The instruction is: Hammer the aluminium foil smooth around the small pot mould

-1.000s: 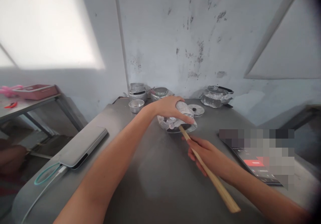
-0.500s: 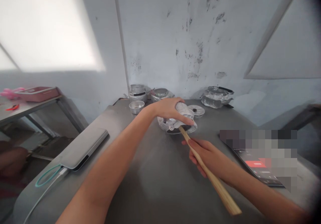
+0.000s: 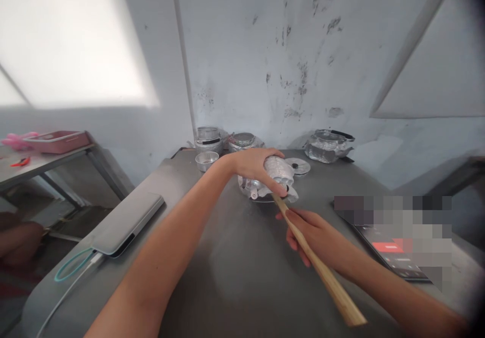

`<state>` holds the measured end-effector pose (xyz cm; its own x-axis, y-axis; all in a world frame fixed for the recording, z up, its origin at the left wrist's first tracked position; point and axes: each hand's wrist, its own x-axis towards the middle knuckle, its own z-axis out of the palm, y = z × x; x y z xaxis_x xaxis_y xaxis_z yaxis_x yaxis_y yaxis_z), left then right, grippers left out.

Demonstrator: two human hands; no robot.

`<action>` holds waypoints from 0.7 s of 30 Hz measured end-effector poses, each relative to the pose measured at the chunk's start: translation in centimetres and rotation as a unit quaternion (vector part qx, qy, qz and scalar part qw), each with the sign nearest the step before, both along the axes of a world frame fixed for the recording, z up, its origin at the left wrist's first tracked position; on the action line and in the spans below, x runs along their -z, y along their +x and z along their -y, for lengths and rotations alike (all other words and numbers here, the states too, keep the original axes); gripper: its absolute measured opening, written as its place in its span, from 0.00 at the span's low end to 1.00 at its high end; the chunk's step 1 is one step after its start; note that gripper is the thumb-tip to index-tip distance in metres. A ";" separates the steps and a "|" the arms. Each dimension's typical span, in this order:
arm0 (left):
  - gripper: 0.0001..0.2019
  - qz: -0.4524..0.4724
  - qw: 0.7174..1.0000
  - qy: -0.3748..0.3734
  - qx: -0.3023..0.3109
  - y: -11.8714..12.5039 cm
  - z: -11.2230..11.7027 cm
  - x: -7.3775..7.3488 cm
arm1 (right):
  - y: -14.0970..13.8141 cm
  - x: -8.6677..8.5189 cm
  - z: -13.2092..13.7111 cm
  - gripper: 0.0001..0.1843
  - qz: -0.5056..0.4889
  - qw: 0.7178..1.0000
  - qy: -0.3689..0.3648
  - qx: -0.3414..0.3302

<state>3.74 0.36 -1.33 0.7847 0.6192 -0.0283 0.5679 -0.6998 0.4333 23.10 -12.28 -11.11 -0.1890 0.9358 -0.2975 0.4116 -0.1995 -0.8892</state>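
Left hand (image 3: 254,163) has its grip on a crumpled silvery metal pot (image 3: 278,168), right hand's (image 3: 305,232) got a long pale wooden stick (image 3: 333,285) pointing at the pot's near side

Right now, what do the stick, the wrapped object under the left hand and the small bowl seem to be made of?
The stick looks like unpainted wood: pale yellowish, with faint lengthwise lines. The wrapped object has a crinkled, shiny covering, probably thin plastic; beneath may be silvery metal. The small bowl seems bare metal, perhaps aluminium, by its silvery shine.
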 end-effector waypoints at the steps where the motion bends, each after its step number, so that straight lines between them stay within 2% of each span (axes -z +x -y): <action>1: 0.50 -0.001 1.000 0.000 0.002 0.0 0.0 0.0 | 0.0 0.0 -0.1 0.26 0.002 1.000 0.001 0.003; 6: 0.49 -0.007 1.000 -0.011 0.009 -0.4 -0.1 -0.3 | -0.3 0.3 0.1 0.24 -0.017 0.998 0.053 0.007; 10: 0.49 -0.023 0.999 -0.043 0.001 -1.2 -0.2 -0.8 | -0.4 1.1 0.5 0.23 0.038 0.997 0.055 -0.036; 14: 0.50 -0.053 0.997 -0.052 -0.022 -2.5 -0.2 -1.6 | -0.3 1.7 0.6 0.23 0.047 0.995 0.070 -0.057; 21: 0.52 -0.101 0.990 -0.034 -0.088 -4.7 0.1 -2.9 | -0.4 1.4 0.8 0.23 0.062 0.989 0.127 -0.041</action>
